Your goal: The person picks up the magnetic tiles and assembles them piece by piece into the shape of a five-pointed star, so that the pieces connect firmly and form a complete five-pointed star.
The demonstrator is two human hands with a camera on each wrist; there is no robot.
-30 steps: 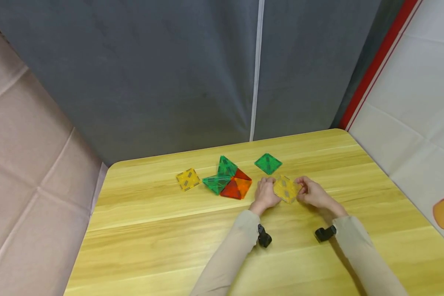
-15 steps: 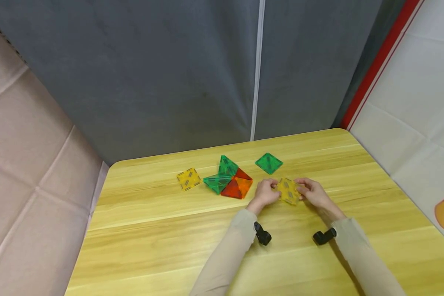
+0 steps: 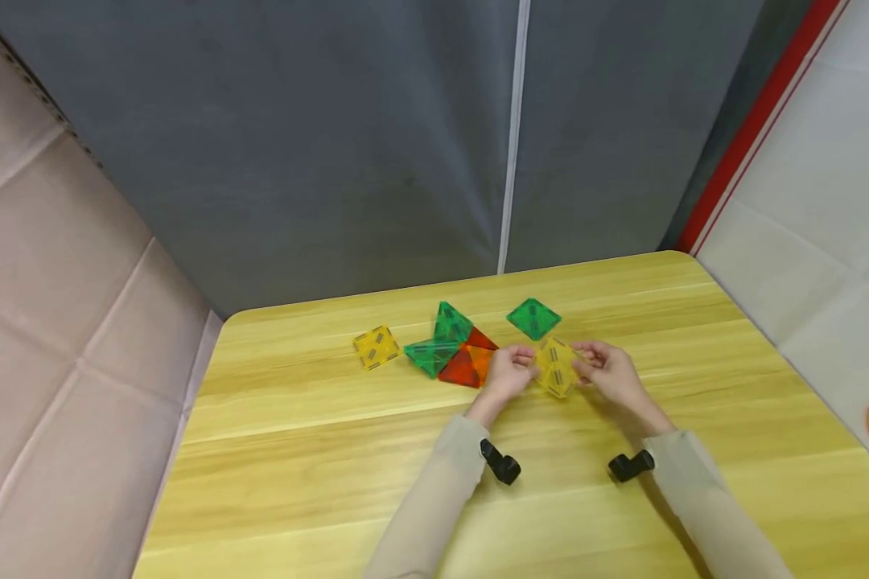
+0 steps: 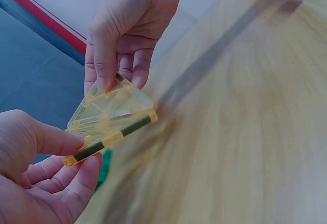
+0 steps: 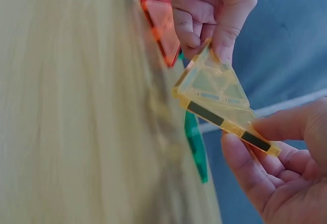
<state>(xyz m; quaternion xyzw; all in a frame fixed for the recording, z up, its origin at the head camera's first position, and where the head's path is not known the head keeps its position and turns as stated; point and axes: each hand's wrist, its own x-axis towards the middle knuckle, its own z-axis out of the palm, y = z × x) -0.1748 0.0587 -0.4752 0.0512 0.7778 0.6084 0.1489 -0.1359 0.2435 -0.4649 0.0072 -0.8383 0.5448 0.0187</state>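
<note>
Between both hands is a piece of translucent yellow magnetic tiles (image 3: 556,367), which looks like triangular tiles meeting along a seam, slightly folded. My left hand (image 3: 507,375) pinches one corner between thumb and fingers. The opposite corner is pinched by my right hand (image 3: 611,376). Both wrist views show the yellow tiles (image 4: 111,113) held tilted above the table, their dark magnet strips visible along one edge. Just left of my left hand lies a cluster of green tiles (image 3: 431,355) and red-orange tiles (image 3: 460,368), which the hand partly covers.
A flat green diamond of tiles (image 3: 533,318) lies behind the hands. Farther left, a yellow tile piece (image 3: 376,347) rests on the wooden table (image 3: 297,466). A grey curtain (image 3: 333,161) hangs behind the table, with pale padded walls at both sides.
The yellow tiles have tilted in my hands, so their face now looks like an upright diamond. My left hand has shifted slightly left, covering part of the orange tile. The camera view has moved slightly.
</note>
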